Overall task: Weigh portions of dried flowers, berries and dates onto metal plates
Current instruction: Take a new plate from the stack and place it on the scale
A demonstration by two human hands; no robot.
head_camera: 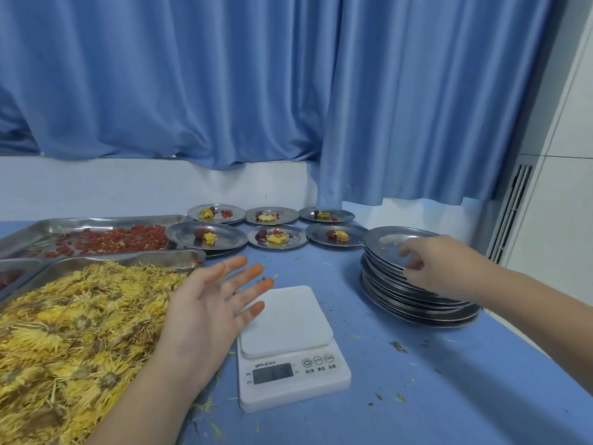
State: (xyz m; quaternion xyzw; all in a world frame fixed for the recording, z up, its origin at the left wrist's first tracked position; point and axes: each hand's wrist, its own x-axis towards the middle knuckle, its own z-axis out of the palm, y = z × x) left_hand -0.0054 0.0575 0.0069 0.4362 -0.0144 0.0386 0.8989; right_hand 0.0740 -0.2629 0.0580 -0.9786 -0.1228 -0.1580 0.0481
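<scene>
The left hand (205,303), mid-frame, is spread wide with straight, orange-tipped fingers and holds nothing. It hovers by the left edge of the white scale (288,319), beside the dried flowers (73,322) at lower left. At right, the right hand (433,261) grips the top plate (388,242) of the stack of metal plates (417,303) by its rim, with the fingers curled at the edge.

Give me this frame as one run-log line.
step: taking next plate | right hand: grips top plate of stack | left hand: open, over scale edge | scale: no plate yet | filled plates: six
</scene>
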